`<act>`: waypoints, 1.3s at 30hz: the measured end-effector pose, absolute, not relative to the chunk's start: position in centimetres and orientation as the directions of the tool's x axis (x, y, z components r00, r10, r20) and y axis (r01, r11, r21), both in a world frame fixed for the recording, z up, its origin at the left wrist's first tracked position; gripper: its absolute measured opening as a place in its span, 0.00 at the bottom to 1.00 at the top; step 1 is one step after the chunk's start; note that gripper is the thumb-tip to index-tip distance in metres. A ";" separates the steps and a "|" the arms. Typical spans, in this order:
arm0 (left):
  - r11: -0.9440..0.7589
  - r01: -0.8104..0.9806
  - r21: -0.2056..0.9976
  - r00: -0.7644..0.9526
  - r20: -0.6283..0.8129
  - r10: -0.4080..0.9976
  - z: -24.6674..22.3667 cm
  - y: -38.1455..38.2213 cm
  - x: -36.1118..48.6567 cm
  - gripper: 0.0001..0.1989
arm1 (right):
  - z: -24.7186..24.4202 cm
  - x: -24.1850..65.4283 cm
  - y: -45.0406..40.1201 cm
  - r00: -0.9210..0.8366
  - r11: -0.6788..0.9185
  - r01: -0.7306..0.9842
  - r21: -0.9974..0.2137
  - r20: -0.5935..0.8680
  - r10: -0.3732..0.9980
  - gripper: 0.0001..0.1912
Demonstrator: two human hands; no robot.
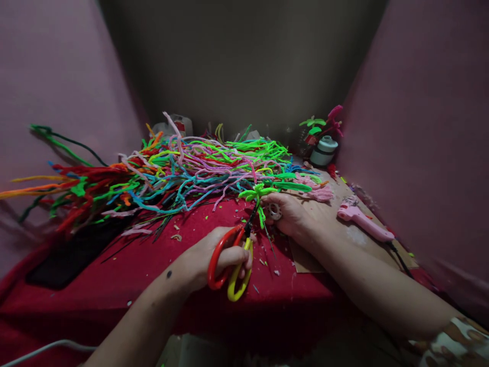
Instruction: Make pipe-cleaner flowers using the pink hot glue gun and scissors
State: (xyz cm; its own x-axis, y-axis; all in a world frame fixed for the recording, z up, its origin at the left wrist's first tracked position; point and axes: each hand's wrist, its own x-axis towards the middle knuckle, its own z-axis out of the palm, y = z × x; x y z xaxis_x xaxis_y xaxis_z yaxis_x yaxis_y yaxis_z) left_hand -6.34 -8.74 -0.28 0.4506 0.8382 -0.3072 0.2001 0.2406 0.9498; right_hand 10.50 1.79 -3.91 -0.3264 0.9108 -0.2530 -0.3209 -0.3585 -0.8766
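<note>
My left hand (225, 255) is closed on scissors (240, 293) with one red and one yellow handle loop, its fingers through the loops. The dark blades point up and away, touching or close beside a bright green pipe-cleaner piece (259, 191) with several leaf-like loops. My right hand (284, 211) pinches this green piece at its stem, from the right side. A small pale ring-shaped object with holes (274, 211) shows at the right hand's fingers; how it is held I cannot tell. A thin wire stem points down below the green piece.
Behind the hands lies a wide heap of coloured pipe cleaners (206, 171). A black phone-like slab (72, 255) is at left. On the right are a cardboard sheet (305, 255), a pink glue gun (364, 223) with a cord, and a pale jar (324, 151). Scraps dot the red cloth (153, 278).
</note>
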 end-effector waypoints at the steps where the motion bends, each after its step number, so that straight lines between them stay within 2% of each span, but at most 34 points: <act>1: 0.241 0.193 0.951 0.453 -0.304 0.838 -0.4 -8.7 -6.4 0.04 | -3.9 10.5 1.7 -0.327 -0.362 -0.321 -0.875 -0.256 0.910 0.04; 9: 0.217 0.155 0.964 0.460 -0.265 0.847 -1.4 -8.2 -5.9 0.04 | -3.9 10.4 1.7 -0.318 -0.384 -0.344 -0.857 -0.278 0.906 0.04; 19: 0.168 0.176 0.970 0.371 -0.223 0.902 -1.7 -7.7 -5.0 0.06 | -3.6 10.2 1.5 -0.349 -0.411 -0.343 -0.845 -0.292 0.890 0.03; 28: 0.313 -0.074 0.947 0.402 -0.259 0.878 -2.6 -7.7 -4.6 0.06 | -3.6 10.3 1.4 -0.346 -0.423 -0.309 -0.852 -0.313 0.885 0.04; 35: 0.353 -0.052 0.934 0.367 -0.311 0.876 -2.6 -7.6 -4.2 0.14 | -3.9 10.3 1.5 -0.301 -0.365 -0.265 -0.893 -0.283 0.911 0.04; 39: 0.366 0.039 0.930 0.432 -0.346 0.833 -2.3 -7.8 -4.6 0.12 | -3.9 10.4 1.6 -0.248 -0.315 -0.218 -0.924 -0.260 0.933 0.08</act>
State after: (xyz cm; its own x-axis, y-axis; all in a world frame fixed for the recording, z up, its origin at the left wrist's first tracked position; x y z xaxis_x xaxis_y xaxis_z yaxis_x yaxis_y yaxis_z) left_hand -4.63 -7.81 -2.33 0.4321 0.8328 -0.3459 0.0392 0.3659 0.9298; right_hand 10.39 1.64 -3.92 -0.2482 0.9332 -0.2597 -0.2175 -0.3150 -0.9238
